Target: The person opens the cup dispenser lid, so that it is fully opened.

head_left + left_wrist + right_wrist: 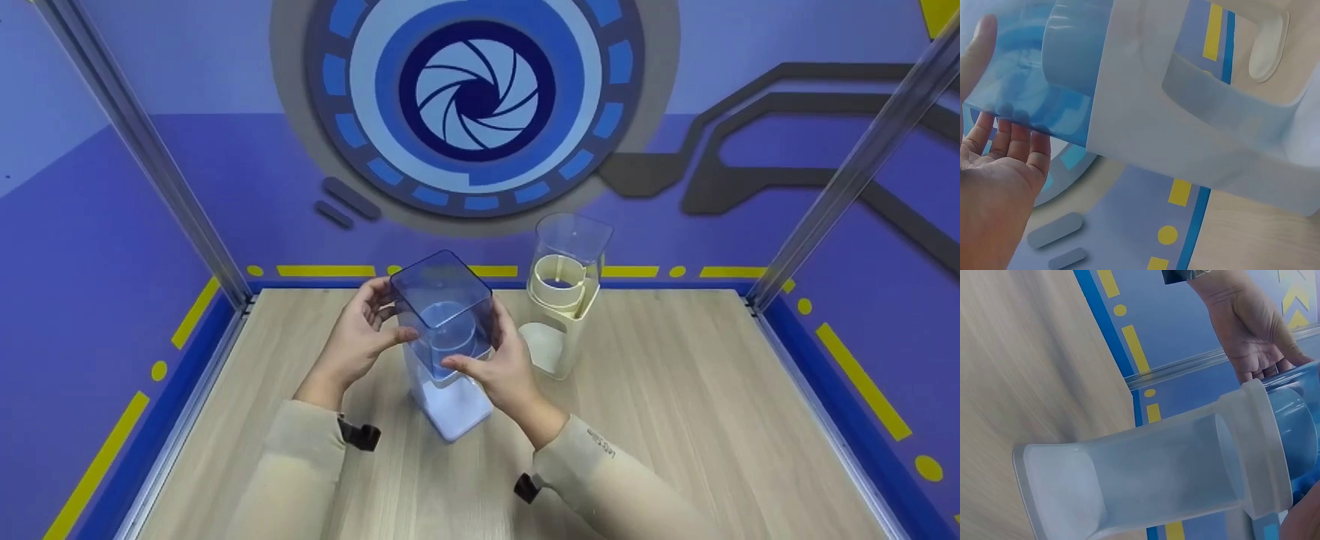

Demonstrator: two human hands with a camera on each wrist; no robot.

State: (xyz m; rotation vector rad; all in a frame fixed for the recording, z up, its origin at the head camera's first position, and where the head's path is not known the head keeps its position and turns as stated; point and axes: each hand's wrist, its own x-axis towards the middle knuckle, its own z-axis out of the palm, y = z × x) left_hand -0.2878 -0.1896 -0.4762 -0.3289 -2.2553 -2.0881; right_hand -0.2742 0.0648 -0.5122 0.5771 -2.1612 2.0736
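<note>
My left hand (pixel 349 349) and right hand (pixel 514 367) hold a see-through blue square container (pixel 409 300) from both sides, with the thumbs on its near faces. Inside it, a round collar shows through the walls. Below is a pale blue-white stand (pixel 454 405) with a flat foot, joined to the container as far as can be seen. The right wrist view shows the stand (pixel 1157 467) on the tabletop, its rim around the blue part. In the left wrist view my left fingers (pixel 1016 140) touch the blue wall's lower edge.
A similar cream stand (pixel 576 330) with a clear top (pixel 574 232) and round collar stands on the wooden table (pixel 660 435), behind and right of my right hand. Printed panels and metal posts (pixel 847 150) enclose the table's back and sides.
</note>
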